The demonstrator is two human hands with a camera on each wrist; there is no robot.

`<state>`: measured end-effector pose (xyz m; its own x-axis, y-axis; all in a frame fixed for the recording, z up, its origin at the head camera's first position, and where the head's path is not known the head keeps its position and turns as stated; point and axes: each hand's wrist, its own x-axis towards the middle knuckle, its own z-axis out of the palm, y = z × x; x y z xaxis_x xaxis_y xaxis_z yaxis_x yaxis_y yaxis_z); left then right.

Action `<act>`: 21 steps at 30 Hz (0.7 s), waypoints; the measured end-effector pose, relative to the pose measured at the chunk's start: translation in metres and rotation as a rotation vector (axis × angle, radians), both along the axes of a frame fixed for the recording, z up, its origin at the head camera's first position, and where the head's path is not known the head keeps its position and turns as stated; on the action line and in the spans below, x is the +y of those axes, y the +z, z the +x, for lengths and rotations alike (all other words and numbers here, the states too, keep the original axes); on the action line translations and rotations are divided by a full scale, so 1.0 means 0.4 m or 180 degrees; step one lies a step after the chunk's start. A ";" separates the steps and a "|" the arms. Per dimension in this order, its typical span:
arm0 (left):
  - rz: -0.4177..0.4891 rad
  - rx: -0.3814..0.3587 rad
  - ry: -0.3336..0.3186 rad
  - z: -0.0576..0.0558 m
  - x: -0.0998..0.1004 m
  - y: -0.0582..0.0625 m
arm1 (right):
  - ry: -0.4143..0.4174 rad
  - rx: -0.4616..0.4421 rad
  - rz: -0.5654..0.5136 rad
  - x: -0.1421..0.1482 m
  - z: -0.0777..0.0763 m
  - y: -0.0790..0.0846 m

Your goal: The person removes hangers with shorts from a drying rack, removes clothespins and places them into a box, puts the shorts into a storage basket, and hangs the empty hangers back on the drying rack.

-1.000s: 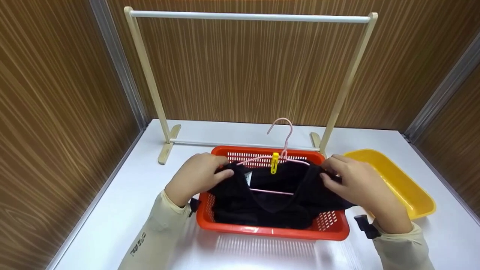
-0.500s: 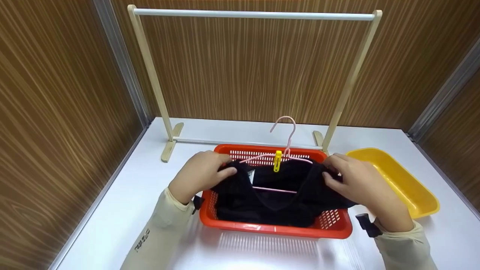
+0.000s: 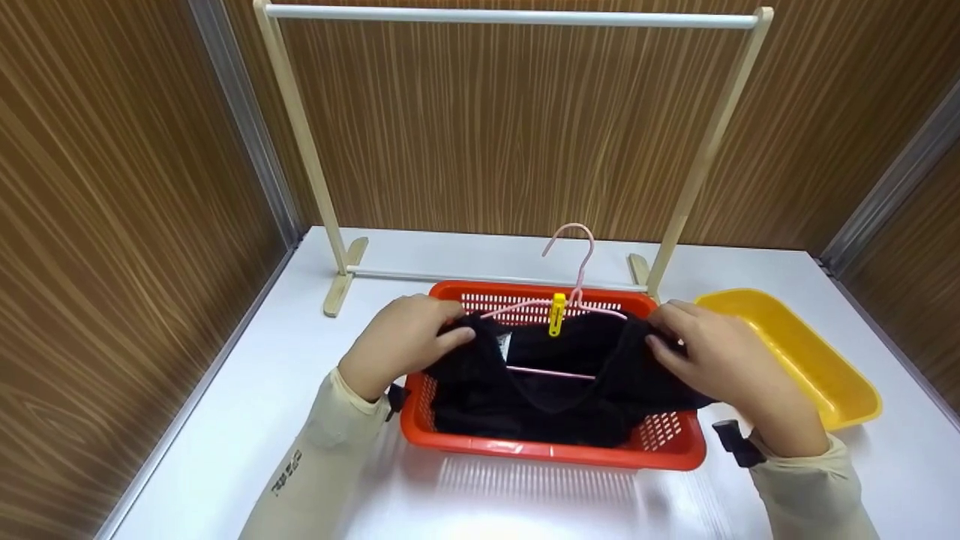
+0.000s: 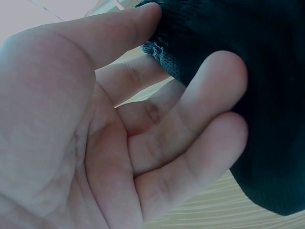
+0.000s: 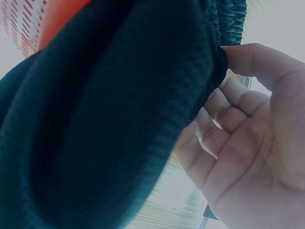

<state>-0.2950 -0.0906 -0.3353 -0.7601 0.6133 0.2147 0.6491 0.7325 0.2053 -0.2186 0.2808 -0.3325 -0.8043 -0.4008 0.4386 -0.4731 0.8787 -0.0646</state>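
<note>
A black garment (image 3: 555, 394) with a wide neckline and a white label is held up over the red basket (image 3: 525, 447), its lower part lying inside. My left hand (image 3: 401, 341) pinches its left shoulder between thumb and fingers; in the left wrist view the thumb presses on gathered black fabric (image 4: 267, 119). With my right hand (image 3: 716, 356) I pinch the other shoulder, as the right wrist view of the garment (image 5: 109, 119) also shows. Inside the neckline sits a pink hanger (image 3: 581, 274), its hook upright above the cloth. A yellow clip (image 3: 556, 315) is at the neckline's back edge, by the hanger.
Behind the basket stands a wooden rack with a white top bar (image 3: 510, 15) and a low white crossbar (image 3: 495, 279). To the right of the basket, partly behind my right hand, lies a yellow tray (image 3: 840, 382). Wood-patterned walls (image 3: 480, 135) enclose the white table (image 3: 262, 337).
Both hands keep their pinch on the garment's shoulders. The whole scene shifts slightly in the head view, first right, then up; hands, garment and hanger hardly move relative to the basket.
</note>
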 end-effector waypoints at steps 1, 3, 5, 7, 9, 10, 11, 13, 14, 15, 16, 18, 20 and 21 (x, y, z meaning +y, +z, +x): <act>0.0008 -0.0002 0.0001 0.000 0.000 0.000 | -0.0009 0.0000 0.0002 -0.001 0.000 0.001; 0.0020 -0.0004 0.0002 0.000 -0.001 0.001 | -0.0041 -0.0003 0.0006 -0.004 0.000 0.004; 0.0017 -0.0005 0.0003 0.000 -0.003 0.001 | -0.0095 -0.0017 0.0000 -0.007 0.002 0.006; 0.0017 -0.0008 -0.0003 0.001 -0.004 0.001 | -0.0156 -0.0024 -0.0046 -0.012 0.006 0.009; 0.0008 0.0001 -0.0011 0.001 -0.005 0.001 | -0.0219 -0.0004 -0.0125 -0.019 0.011 0.014; 0.0011 0.0004 -0.0012 0.001 -0.005 0.001 | -0.0254 0.0022 -0.0173 -0.022 0.015 0.017; 0.0010 0.0018 -0.0013 0.001 -0.005 0.001 | -0.0285 0.0061 -0.0227 -0.025 0.019 0.020; 0.0017 0.0047 -0.0017 0.000 -0.004 0.001 | -0.0332 0.0165 -0.0318 -0.031 0.027 0.024; 0.0022 0.0059 -0.0023 -0.001 -0.003 0.001 | -0.0339 0.0216 -0.0350 -0.034 0.032 0.026; 0.0027 0.0066 -0.0024 -0.001 -0.003 0.000 | -0.0342 0.0265 -0.0372 -0.038 0.037 0.028; 0.0033 0.0069 -0.0029 -0.001 -0.003 0.000 | -0.0327 0.0306 -0.0390 -0.041 0.041 0.029; 0.0023 0.0055 -0.0045 0.000 -0.002 -0.002 | -0.0255 0.0344 -0.0401 -0.049 0.051 0.030; 0.0007 0.0053 -0.0068 -0.003 -0.001 0.001 | -0.0164 0.0384 -0.0385 -0.054 0.055 0.035; -0.0003 0.0056 -0.0079 -0.006 0.000 0.003 | -0.0132 0.0401 -0.0375 -0.056 0.057 0.038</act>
<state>-0.2973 -0.0904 -0.3340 -0.7407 0.6322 0.2272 0.6706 0.7162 0.1932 -0.1960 0.2584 -0.3173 -0.7548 -0.3085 0.5789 -0.4476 0.8874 -0.1107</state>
